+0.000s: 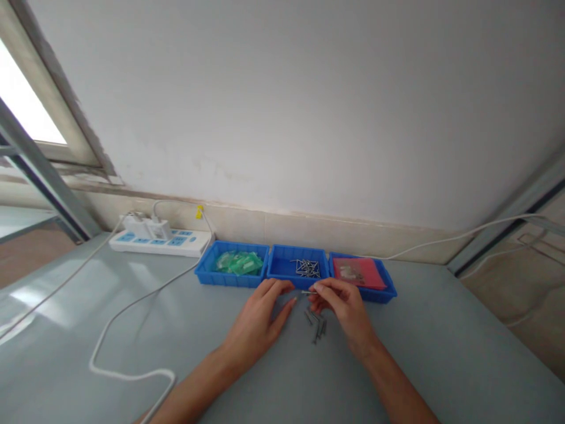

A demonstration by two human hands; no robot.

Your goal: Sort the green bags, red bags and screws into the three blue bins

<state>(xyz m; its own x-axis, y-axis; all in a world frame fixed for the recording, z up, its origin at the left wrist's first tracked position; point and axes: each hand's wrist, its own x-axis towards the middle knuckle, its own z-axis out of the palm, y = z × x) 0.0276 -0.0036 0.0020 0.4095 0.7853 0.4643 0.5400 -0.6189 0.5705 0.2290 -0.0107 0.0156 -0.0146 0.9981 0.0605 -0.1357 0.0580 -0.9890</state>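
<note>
Between its thumb and fingers my right hand (338, 303) pinches a screw (308, 292), whose end points left. My left hand (262, 315) is just left of it, thumb and index finger apart with nothing visible between them. Below my right hand, several loose screws (316, 330) lie on the grey table (282, 383). Right behind my hands stands a blue tray (280, 268) with a pile of screws (308, 268) towards its right side.
A left blue tray (207, 275) holds green plastic packets (241, 263). The right blue tray (388, 288) holds a red packet (373, 274). A white power strip (161, 244) with plugs stands at back left. A white cable (128, 307) crosses the table's left side, passing over my left forearm.
</note>
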